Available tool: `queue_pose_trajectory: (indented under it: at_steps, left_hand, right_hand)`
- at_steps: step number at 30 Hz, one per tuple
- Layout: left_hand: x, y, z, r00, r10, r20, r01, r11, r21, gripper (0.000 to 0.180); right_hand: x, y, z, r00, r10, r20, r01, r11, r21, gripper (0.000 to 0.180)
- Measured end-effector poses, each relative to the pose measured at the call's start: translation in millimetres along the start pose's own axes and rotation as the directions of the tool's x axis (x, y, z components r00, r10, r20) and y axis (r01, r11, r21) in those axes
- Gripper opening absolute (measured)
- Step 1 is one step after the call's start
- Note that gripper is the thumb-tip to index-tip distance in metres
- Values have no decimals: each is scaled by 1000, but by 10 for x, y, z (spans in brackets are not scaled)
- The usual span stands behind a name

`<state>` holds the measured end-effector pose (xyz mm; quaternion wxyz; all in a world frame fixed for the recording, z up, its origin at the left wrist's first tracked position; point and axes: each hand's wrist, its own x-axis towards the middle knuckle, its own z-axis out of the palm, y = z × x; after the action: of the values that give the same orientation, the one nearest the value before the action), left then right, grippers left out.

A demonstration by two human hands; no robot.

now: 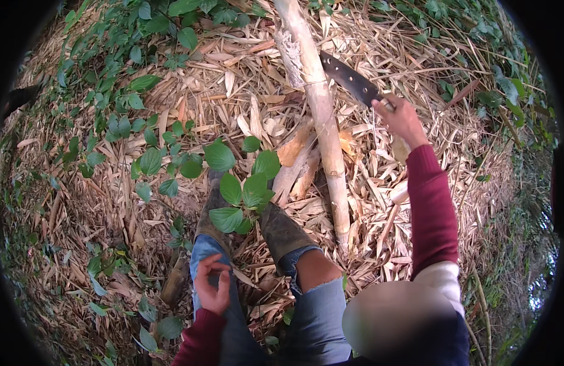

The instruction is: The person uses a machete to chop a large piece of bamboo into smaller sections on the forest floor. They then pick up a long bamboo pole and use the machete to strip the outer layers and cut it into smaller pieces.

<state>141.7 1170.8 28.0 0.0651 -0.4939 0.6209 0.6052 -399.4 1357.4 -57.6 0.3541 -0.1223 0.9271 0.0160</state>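
Observation:
My right hand (399,122) is closed round the handle of a machete, out ahead and to the right. The dark machete blade (350,77) has several round holes and points up and left, its tip at the edge of a bamboo pole (321,113). Whether the tip touches the pole or lies behind it, I cannot tell. The pale pole slants from the top middle down toward my knees, with a peeling sheath (289,58) on its upper part. My left hand (212,284) hangs over my left thigh, fingers loosely curled and apart, holding nothing.
Dry bamboo leaves (251,116) cover the ground. A cut stump (297,165) stands beside the pole, ahead of my boots (285,229). A broad-leaved green plant (245,192) rises before my legs. Green undergrowth (120,110) spreads at left, and more grows at far right.

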Motion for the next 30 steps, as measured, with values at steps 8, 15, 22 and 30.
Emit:
queue_pose_trajectory:
  at_steps: [8,15,22,30]
  left_hand:
    - [-85,14,136,1000,-22,12,22,999,33,49]
    - [-122,9,238,999,17,-51,-16,1000,15,41]
    - [-114,35,281,995,8,-101,-9,1000,-10,40]
    - [-161,-32,285,989,51,-141,-54,998,-22,39]
  right_hand:
    - [763,-523,66,984,-170,59,180,932,-316,62]
    - [549,-858,613,996,54,-67,-67,975,-212,42]
    - [-292,-1212,299,904,-286,-318,305,952,11,57]
    - [252,-2309,707,964,-234,-127,161,891,-424,48]
